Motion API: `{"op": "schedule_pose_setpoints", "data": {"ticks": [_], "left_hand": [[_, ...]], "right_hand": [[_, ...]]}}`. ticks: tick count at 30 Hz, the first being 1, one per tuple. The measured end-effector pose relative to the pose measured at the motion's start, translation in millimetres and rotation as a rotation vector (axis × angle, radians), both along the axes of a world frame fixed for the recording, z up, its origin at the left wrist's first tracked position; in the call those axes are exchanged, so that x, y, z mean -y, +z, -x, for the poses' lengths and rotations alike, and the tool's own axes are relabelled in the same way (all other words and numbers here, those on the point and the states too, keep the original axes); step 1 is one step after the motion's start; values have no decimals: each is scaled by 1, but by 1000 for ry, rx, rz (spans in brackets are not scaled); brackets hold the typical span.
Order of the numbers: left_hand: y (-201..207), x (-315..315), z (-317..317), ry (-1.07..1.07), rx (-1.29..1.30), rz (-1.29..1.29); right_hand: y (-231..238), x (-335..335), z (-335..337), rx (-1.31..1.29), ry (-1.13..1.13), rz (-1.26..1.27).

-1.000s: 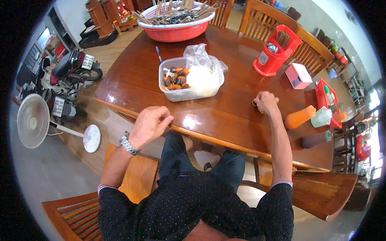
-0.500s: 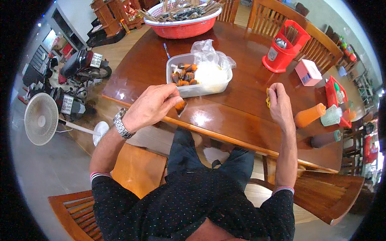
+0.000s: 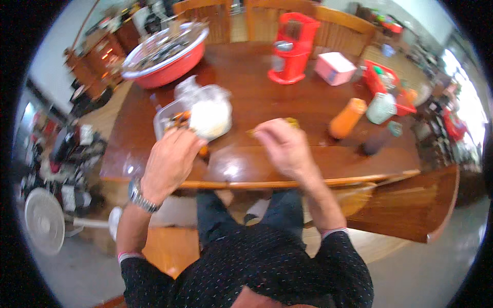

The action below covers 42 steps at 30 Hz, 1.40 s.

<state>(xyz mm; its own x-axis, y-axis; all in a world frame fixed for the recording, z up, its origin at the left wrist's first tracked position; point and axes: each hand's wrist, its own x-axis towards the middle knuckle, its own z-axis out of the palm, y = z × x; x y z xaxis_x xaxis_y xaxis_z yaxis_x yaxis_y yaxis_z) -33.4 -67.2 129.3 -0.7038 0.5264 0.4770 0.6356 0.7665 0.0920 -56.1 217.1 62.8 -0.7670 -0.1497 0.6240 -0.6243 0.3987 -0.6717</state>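
My left hand (image 3: pixel 172 161), with a metal watch on its wrist, is closed on a small orange-brown plastic bag (image 3: pixel 204 152); only its lower part shows below the fingers. Just beyond it stands a clear plastic box (image 3: pixel 160 122). Inside the box are several more small orange-brown bags (image 3: pixel 177 122) and a white bundle in clear plastic (image 3: pixel 209 119). To the right, above the table, my right hand (image 3: pixel 287 146) is pinched on yellow rubber bands (image 3: pixel 292 122), which stick out on both sides of the fingers. Motion blurs that hand somewhat.
A red basin (image 3: pixel 169 69) of sticks stands at the far left of the wooden table (image 3: pixel 246 102). Farther right are a red utensil holder (image 3: pixel 290 61), a pink box (image 3: pixel 335 69), an orange bottle (image 3: pixel 347 119), a dark bottle (image 3: pixel 377 141) and a red basket (image 3: pixel 405 107).
My right hand has come leftward, closer to my left hand, still with the rubber bands. My left hand keeps the small bag. The whole view has turned, shifting the table things leftward.
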Motion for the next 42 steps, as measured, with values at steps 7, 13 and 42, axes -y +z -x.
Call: {"op": "schedule_pose_setpoints", "data": {"ticks": [7, 13, 42], "left_hand": [[-7, -61, -8, -33, 399, -296], [-10, -68, -9, -106, 481, -334], [88, -74, 5, -380, 459, -256]], "right_hand": [[2, 10, -19, -109, 132, 76], [6, 14, -31, -110, 142, 120], [26, 28, 42, 442, 663, 590]]}}
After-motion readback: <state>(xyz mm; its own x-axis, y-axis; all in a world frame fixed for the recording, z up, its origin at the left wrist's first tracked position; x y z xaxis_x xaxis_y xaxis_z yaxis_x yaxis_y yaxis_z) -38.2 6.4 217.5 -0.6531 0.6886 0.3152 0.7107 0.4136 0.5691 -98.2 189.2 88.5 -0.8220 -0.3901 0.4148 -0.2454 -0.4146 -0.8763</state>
